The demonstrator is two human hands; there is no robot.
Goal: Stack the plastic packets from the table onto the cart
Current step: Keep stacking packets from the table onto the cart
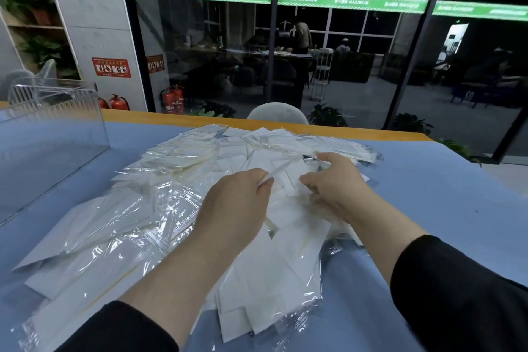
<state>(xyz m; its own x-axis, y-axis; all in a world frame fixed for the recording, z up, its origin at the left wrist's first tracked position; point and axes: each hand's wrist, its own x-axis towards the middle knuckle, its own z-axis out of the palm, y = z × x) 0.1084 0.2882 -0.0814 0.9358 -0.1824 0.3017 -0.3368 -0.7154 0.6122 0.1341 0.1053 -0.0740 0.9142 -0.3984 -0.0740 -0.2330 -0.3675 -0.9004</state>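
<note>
A big heap of clear plastic packets (160, 208) with white inserts covers the middle of the blue table (428, 194). My left hand (237, 203) is over the heap's centre and pinches the edge of a white packet (285, 171) that is lifted at an angle. My right hand (334, 180) grips the other side of the same packet, fingers curled around it. No cart is in view.
A clear acrylic box (57, 128) stands on the table at the far left. The table's far edge is an orange strip (171, 118), with a grey chair back (277, 113) behind it. Beyond are a glass wall, red fire extinguishers (173, 98) and potted plants.
</note>
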